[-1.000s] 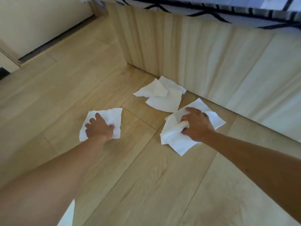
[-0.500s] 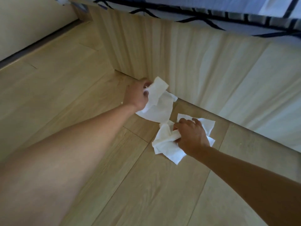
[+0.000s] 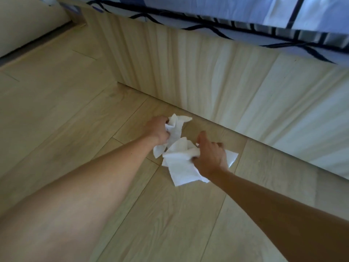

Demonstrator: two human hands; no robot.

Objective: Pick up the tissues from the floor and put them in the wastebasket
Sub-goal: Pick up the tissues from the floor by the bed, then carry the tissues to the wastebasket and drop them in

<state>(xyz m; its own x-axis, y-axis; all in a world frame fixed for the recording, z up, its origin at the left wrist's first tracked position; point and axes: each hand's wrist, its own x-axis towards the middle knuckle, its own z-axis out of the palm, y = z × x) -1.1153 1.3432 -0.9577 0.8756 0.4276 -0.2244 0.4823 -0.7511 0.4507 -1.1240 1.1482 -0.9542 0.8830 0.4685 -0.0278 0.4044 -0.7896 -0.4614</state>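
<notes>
Close behind tissues (image 3: 181, 163): bed panel (image 3: 217, 72)

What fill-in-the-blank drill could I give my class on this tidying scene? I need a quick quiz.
1. The left hand grips a crumpled white ___.
2. The right hand gathers the tissues off the wooden ___.
3. The wooden bed frame stands ___ the hands.
4. Both of the person's forearms are ___ of sleeves.

Missing words: tissue; floor; behind; bare
</notes>
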